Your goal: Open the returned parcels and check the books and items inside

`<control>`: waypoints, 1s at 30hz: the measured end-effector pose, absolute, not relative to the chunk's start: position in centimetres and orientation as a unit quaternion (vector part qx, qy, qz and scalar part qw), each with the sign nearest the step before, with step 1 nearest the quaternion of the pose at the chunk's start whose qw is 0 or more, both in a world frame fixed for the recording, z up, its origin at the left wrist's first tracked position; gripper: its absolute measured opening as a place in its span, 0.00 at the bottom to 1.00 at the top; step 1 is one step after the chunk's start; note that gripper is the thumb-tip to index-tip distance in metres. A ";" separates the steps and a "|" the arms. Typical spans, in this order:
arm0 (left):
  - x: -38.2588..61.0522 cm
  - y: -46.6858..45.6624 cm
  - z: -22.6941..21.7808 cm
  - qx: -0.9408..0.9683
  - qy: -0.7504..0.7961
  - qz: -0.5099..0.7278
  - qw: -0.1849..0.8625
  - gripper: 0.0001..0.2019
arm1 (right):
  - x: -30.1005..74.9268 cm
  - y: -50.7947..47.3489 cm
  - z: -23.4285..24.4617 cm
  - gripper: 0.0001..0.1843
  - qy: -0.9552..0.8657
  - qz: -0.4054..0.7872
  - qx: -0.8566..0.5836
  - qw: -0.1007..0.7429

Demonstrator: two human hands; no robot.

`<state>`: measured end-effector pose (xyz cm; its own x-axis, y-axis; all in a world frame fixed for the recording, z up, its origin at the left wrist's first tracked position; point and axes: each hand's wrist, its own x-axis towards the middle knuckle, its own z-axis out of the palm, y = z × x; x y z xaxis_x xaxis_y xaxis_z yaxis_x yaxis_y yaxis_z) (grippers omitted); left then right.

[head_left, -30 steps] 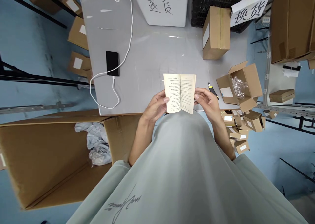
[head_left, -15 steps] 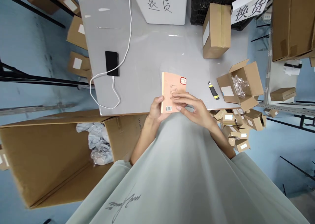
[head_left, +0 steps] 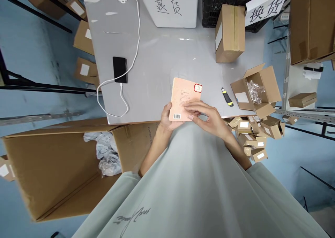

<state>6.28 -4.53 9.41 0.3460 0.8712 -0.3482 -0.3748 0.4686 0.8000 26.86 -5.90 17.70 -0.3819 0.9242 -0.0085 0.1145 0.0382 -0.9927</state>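
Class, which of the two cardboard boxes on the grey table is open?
The box right of the utility knife, its flaps spread and clear plastic inside; the other box, by the black crate, is closed.

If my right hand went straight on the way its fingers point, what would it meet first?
Likely the left hand, which holds the book by its left side: the right hand points across the cover toward it. Depth is unclear, so it might pass just above.

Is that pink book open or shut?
Shut: the book shows its outer cover with a barcode, and no printed inside pages show.
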 end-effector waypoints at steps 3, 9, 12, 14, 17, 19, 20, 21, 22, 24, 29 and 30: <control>6.4 -4.5 9.3 0.307 0.408 0.412 0.755 0.48 | 27.1 -5.9 17.9 0.13 -0.616 0.556 -0.423 0.365; 6.8 -4.1 9.6 0.312 0.392 0.394 0.770 0.49 | 27.7 -5.6 17.4 0.19 -0.581 0.565 -0.434 0.394; 7.0 -3.8 9.8 0.296 0.395 0.384 0.780 0.43 | 28.3 -5.3 16.6 0.24 -0.544 0.565 -0.468 0.407; 7.0 -3.4 9.8 0.279 0.408 0.389 0.778 0.36 | 28.9 -5.1 15.8 0.26 -0.517 0.569 -0.484 0.418; 6.9 -2.8 9.8 0.258 0.428 0.411 0.763 0.27 | 30.1 -4.7 14.6 0.30 -0.478 0.571 -0.505 0.436; 6.8 -2.4 9.8 0.252 0.434 0.420 0.756 0.24 | 31.0 -4.5 14.0 0.31 -0.461 0.568 -0.518 0.442; 6.8 -2.3 9.8 0.253 0.435 0.422 0.754 0.23 | 31.5 -4.4 13.8 0.31 -0.456 0.566 -0.523 0.444; 6.8 -2.1 9.9 0.255 0.435 0.422 0.753 0.22 | 31.9 -4.4 13.6 0.31 -0.453 0.564 -0.526 0.446; 6.8 -2.0 9.9 0.257 0.436 0.421 0.753 0.22 | 32.3 -4.3 13.4 0.31 -0.451 0.562 -0.528 0.450; 6.9 -1.8 10.1 0.261 0.436 0.419 0.752 0.21 | 33.0 -4.2 13.1 0.31 -0.451 0.556 -0.529 0.457; 7.9 -1.1 10.6 0.276 0.440 0.402 0.754 0.20 | 34.0 -3.9 12.5 0.29 -0.450 0.542 -0.533 0.468; 8.1 -1.0 10.7 0.279 0.443 0.399 0.753 0.21 | 34.2 -3.7 12.4 0.29 -0.449 0.541 -0.534 0.469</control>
